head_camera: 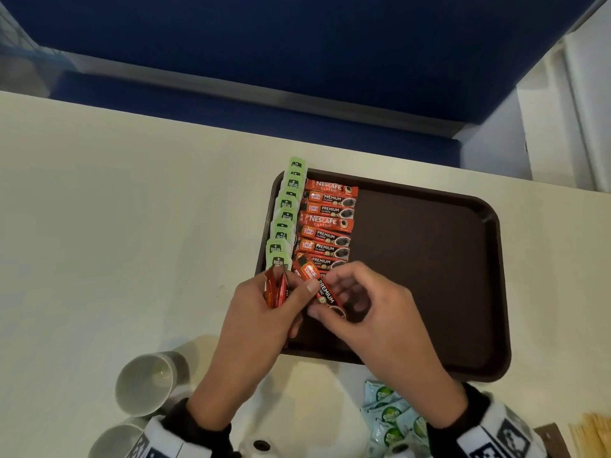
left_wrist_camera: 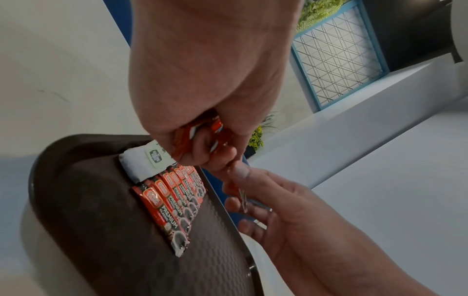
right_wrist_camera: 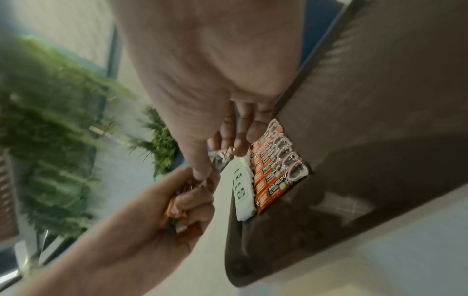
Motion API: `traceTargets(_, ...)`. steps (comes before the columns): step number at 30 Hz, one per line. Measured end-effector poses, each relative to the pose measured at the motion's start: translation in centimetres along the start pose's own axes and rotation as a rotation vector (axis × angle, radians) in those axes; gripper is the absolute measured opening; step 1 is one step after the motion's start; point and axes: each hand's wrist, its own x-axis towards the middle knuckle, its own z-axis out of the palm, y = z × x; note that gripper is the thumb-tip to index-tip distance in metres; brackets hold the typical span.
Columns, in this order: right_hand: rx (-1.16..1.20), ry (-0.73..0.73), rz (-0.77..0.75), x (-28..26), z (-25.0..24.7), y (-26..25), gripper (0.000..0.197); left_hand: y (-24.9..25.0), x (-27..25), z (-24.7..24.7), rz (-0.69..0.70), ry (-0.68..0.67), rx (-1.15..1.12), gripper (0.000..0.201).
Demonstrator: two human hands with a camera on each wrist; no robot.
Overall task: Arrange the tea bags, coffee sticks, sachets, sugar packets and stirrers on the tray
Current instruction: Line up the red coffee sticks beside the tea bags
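Note:
A brown tray (head_camera: 429, 259) lies on the cream table. Green-tagged tea bags (head_camera: 284, 219) run down its left edge, with a row of red coffee sticks (head_camera: 327, 226) beside them. My left hand (head_camera: 291, 289) grips a bundle of red coffee sticks (head_camera: 275, 289) over the tray's near left corner. My right hand (head_camera: 322, 297) pinches one coffee stick (head_camera: 325, 292) drawn out of that bundle, and the left thumb rests on it. In the left wrist view the bundle (left_wrist_camera: 185, 138) sits in the curled fingers above the laid sticks (left_wrist_camera: 172, 204). The right wrist view is blurred.
Two paper cups (head_camera: 145, 385) stand at the near left. Pale green sachets (head_camera: 390, 414) lie in a heap near the table's front edge, and wooden stirrers (head_camera: 591, 434) lie at the far right. A blue partition (head_camera: 297, 61) stands behind the table. The tray's right half is bare.

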Motion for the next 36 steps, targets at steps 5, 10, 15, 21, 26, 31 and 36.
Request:
traceTargets(5, -0.236, 0.040, 0.025, 0.1, 0.8, 2.8, 0.029, -0.3, 0.6, -0.6, 0.040, 0.105, 0.014, 0.031)
traceTargets(10, -0.640, -0.084, -0.047, -0.6, 2.3, 5.1, 0.030, -0.7, 1.4, -2.3, 0.029, 0.202, -0.034, 0.031)
traceTargets(15, -0.736, -0.045, -0.105, -0.5, 3.4, 5.6, 0.036, -1.0, 1.6, -2.6, 0.019, 0.194, -0.038, 0.032)
traceTargets(21, -0.760, -0.030, -0.129, -0.1, 3.4, 5.9, 0.031, -1.3, 1.5, -2.6, 0.024, 0.185, -0.029, 0.033)
traceTargets(26, -0.769, -0.041, -0.133, -0.2, 3.6, 6.2, 0.027, -1.3, 1.6, -2.6, 0.017, 0.182, -0.035, 0.034)
traceTargets(31, -0.769, -0.030, -0.143, 0.0, 3.7, 6.1, 0.027, -1.3, 1.6, -2.8, 0.021, 0.184, -0.025, 0.033)
traceTargets(36, -0.763, -0.031, -0.156, 0.1, 3.7, 5.9, 0.029, -1.4, 1.5, -2.9, 0.019, 0.173, -0.020, 0.036)
